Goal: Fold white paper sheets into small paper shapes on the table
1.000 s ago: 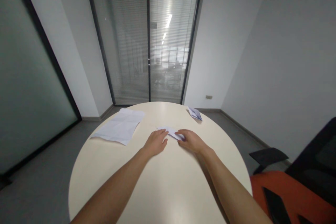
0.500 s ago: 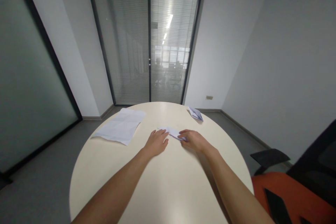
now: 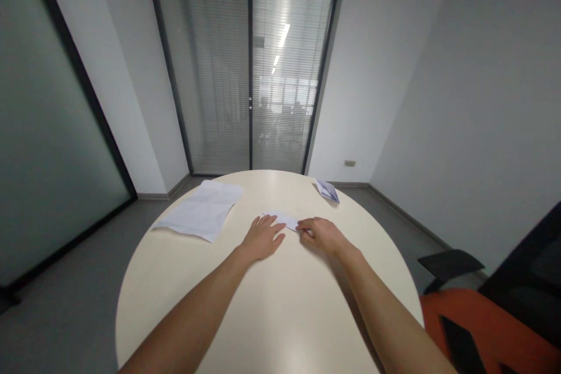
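A small folded piece of white paper (image 3: 286,220) lies on the round cream table (image 3: 267,310), partly covered by my fingers. My left hand (image 3: 262,238) rests palm down on its left end, fingers spread and thumb out to the right. At the paper's right end, my right hand (image 3: 321,234) has its fingers closed in a pinch on the edge. The fingertips of that hand partly hide the corner.
A larger creased white sheet (image 3: 199,210) lies at the table's left. Near the far right edge stands a folded paper (image 3: 327,191). An orange-seated chair (image 3: 491,327) with a black armrest (image 3: 451,264) is at the right. Beyond the table is a glass partition (image 3: 249,76) with blinds.
My left thumb has shifted slightly right. My right fingertips have drawn a little left along the paper, which now looks flatter. The other papers have stayed put.
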`<state>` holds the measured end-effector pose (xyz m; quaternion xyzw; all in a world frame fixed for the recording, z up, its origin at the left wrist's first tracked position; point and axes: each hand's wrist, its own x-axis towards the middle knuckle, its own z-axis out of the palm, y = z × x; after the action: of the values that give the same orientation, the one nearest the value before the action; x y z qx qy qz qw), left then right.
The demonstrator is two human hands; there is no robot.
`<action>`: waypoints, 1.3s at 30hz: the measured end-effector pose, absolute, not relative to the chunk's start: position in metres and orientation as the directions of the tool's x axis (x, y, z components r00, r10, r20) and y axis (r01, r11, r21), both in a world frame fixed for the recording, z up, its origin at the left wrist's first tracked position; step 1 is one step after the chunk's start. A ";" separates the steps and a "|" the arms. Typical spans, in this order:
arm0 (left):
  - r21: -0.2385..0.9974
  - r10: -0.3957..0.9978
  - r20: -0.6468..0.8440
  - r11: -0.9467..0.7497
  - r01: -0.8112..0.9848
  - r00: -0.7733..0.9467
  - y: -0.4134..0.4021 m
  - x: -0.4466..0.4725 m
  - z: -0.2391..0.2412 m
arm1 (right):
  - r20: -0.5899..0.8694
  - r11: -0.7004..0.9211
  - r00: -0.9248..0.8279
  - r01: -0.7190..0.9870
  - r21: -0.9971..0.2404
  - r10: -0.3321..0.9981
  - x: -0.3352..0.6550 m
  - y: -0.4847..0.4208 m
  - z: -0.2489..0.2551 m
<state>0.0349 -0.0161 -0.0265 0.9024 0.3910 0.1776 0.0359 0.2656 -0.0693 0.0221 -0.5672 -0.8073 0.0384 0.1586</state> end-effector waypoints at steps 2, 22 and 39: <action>0.210 0.715 0.288 -0.696 0.687 0.637 -0.017 0.035 -0.027 | 0.232 0.339 -0.286 0.912 -0.233 0.930 0.264 -0.070 0.022; 0.306 0.779 0.219 -0.626 0.717 0.587 -0.010 0.035 -0.026 | 0.329 -0.169 0.260 0.945 -0.281 0.908 0.289 -0.038 0.040; 0.310 0.810 0.172 -0.585 0.749 0.561 0.002 0.040 -0.022 | 0.360 -0.488 0.571 0.819 -0.301 0.737 0.354 0.039 0.056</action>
<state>0.0403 0.0016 -0.0220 0.8777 0.4440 0.1491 0.1013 0.3539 0.0389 0.0565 -0.8576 -0.4538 -0.0914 0.2240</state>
